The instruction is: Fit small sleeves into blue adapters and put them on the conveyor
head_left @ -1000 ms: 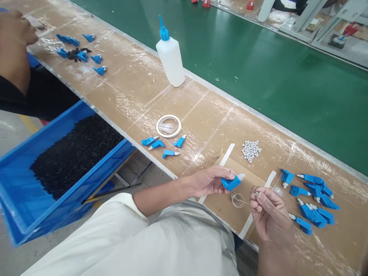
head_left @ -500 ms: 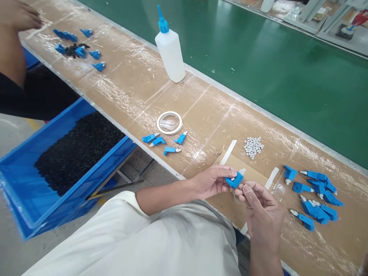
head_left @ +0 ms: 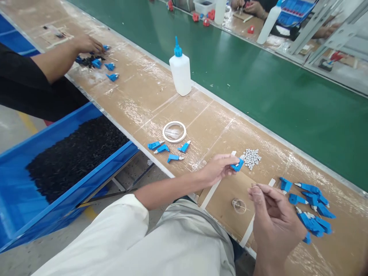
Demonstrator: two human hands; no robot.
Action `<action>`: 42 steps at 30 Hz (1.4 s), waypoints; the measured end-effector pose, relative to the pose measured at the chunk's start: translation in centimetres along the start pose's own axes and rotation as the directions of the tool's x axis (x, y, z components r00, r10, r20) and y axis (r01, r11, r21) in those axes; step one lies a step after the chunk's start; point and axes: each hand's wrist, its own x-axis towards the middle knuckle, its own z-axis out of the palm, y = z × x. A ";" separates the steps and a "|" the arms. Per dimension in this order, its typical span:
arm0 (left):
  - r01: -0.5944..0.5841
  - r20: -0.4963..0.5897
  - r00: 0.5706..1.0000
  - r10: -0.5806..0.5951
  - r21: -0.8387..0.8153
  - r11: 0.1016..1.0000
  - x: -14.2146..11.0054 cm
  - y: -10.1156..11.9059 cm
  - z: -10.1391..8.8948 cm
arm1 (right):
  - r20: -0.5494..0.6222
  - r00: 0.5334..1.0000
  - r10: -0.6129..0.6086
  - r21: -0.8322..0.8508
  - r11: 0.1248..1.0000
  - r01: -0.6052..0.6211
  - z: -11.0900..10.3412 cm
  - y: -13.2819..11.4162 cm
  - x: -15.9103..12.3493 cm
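My left hand (head_left: 217, 170) pinches a small blue plastic part (head_left: 238, 165) with a whitish tip, holding it above the work surface. Apart from it, to the right, my right hand (head_left: 274, 218) has thumb and fingertips pressed together; whatever is between them is too small to make out. Between my hands and nearer my body stands a small clear cup (head_left: 239, 206) with a thin stick in it. Just beyond the blue part lies a pile of small grey pieces (head_left: 252, 158). Several more blue parts (head_left: 312, 197) with pale tips are heaped beyond my right hand.
A roll of tape (head_left: 174, 132) lies left of my hands, near several blue parts (head_left: 173, 158). Behind it stands a white squeeze bottle (head_left: 180, 74). Blue bins (head_left: 71, 207) of black pieces sit below the table edge. A co-worker's hand (head_left: 87, 44) reaches over parts at far left.
My right hand has drawn away from the blue part, down and right, uncovering the cup. My left hand still holds the part. The co-worker's hand now touches parts. The view has shifted.
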 end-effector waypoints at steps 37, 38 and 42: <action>-0.113 -0.027 0.990 0.139 0.435 0.893 -1.6 1.6 -1.5 | 0.534 0.845 0.020 -0.740 0.495 0.456 0.6 8.0 13.6; -0.111 -0.021 0.991 0.133 0.432 0.895 -1.7 1.6 -1.5 | 0.543 0.839 0.027 -0.742 0.482 0.465 0.7 7.8 13.6; -0.113 0.000 0.992 0.125 0.422 0.899 -2.1 1.7 -1.3 | 0.569 0.821 0.057 -0.741 0.468 0.481 1.3 7.0 13.7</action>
